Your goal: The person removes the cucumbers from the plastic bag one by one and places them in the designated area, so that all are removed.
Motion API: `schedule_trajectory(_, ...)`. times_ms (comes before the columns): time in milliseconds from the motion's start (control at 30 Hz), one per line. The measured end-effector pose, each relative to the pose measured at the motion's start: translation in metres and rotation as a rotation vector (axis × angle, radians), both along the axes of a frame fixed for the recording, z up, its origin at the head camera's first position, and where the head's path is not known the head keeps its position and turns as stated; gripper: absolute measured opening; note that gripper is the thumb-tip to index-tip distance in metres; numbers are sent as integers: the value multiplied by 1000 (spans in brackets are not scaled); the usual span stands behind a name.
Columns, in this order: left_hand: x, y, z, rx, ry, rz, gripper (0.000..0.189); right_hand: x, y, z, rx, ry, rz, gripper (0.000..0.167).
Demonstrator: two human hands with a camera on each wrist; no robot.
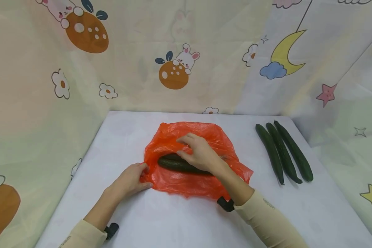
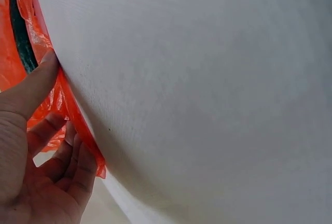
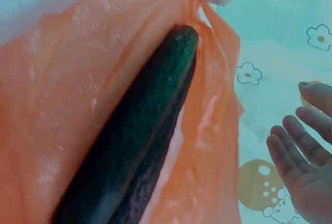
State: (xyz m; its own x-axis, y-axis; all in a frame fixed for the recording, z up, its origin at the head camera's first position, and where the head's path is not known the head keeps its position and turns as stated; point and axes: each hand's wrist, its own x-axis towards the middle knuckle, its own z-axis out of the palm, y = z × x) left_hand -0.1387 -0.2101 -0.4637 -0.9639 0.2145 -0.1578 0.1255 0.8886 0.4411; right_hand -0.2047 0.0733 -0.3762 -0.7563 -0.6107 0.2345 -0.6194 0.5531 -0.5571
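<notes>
A red plastic bag [image 1: 186, 184] lies spread on the white table. Two dark green cucumbers [image 1: 176, 166] rest side by side on it; in the right wrist view, these cucumbers [image 3: 140, 120] stretch diagonally over the thin film. At the bag's left edge my left hand [image 1: 128, 181] holds the plastic, thumb and fingers apart along the rim; the left wrist view shows the fingers [image 2: 83, 169] at the red edge. Above the cucumbers hovers my right hand [image 1: 199, 153], fingers relaxed and holding nothing. It covers part of the cucumbers in the head view.
Three more cucumbers [image 1: 285, 153] lie next to each other at the right of the white table [image 1: 179, 220]. Printed cloth [image 1: 127, 58] with cartoon rabbits, flowers and a moon hangs behind and at both sides.
</notes>
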Motion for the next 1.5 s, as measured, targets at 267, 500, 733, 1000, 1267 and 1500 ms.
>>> schedule_trajectory(267, -1, 2, -2, -20, 1, 7, 60, 3, -5, -16, 40, -103, 48, 41)
schedule_trajectory(500, -2, -1, -4, -14, 13, -4, 57, 5, -5, -33, 102, -210, 63, 45)
schedule_trajectory(733, -2, 1, -2, -16, 23, -7, 58, 8, 2, -46, 161, -229, 21, 51)
schedule_trajectory(1000, -2, 1, -2, -18, -2, 11, 61, 7, 15, -59, 189, -171, -9, 52)
schedule_trajectory(1267, -4, -1, -3, -11, -7, 10, 61, 8, 19, -67, 158, -165, -14, 52)
schedule_trajectory(1500, -4, 0, -5, -15, -6, -2, 61, 9, 22, -73, 193, -175, -17, 50)
